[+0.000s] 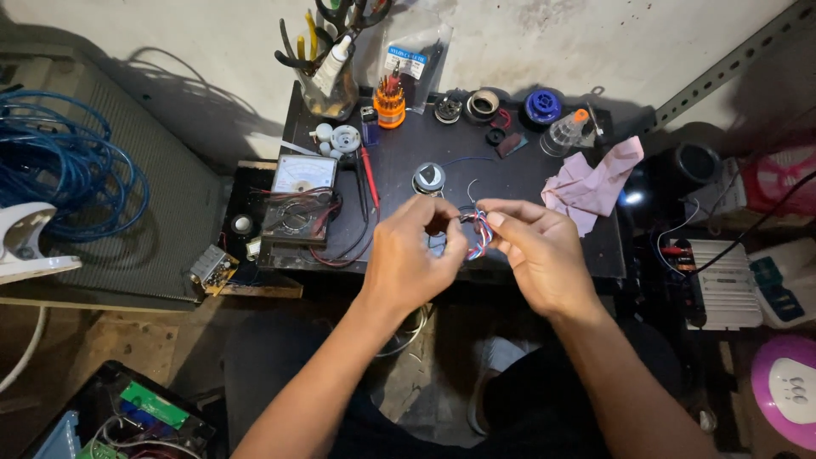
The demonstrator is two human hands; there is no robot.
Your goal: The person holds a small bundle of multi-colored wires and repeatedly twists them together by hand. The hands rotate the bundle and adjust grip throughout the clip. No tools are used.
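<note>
The person's left hand (pixel 415 259) and right hand (pixel 537 251) meet above the near edge of a small dark work table (pixel 518 183). Between them is a small dark round part (pixel 468 218) with a bundle of red, blue and white wires (pixel 481 234) coming off it. The right hand's thumb and forefinger pinch the wires. The left hand's fingers are curled in, closed on the part from the other side; exactly where they touch it is hidden.

On the table just beyond the hands lies a round grey component (pixel 428 178) with a thin wire running from it. To the left sits an analogue multimeter (pixel 299 197), its red and black leads looped beside it. At the far edge stand a jar of pliers and tools (pixel 328 83), an orange screwdriver-bit holder (pixel 390 104), several round parts, a blue spool (pixel 542 105) and a clear bottle with an orange cap (pixel 568 132). A crumpled pink cloth (pixel 595 185) lies at the right end.

A coil of blue cable (pixel 59 170) rests well to the left, off the table. A small circuit module (pixel 212 268) sits on the ledge below the multimeter.
</note>
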